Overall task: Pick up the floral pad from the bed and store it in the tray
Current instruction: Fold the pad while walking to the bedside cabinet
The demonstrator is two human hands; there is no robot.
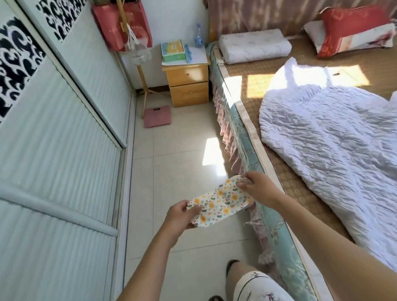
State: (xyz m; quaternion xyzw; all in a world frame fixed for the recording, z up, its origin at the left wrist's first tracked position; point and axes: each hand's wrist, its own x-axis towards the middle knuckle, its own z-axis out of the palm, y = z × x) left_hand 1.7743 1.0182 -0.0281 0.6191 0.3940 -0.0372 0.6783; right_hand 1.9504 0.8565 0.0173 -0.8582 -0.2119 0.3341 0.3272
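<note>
Your left hand (178, 218) sits low in the centre of the frame, fingers pinched closed, forearm rising from the bottom edge. Your right hand (258, 185) is slightly higher and to the right, fingertips pinched together, arm stretching from the lower right corner.

An open strip of tiled floor (182, 174) runs toward 12 o'clock, walled at 9 o'clock by the wardrobe doors (55, 157) and at 3 o'clock by the bed (245, 134) edge. At its far end stand a nightstand (188, 84), pink scale (157, 116) and coat stand (143, 84).
</note>
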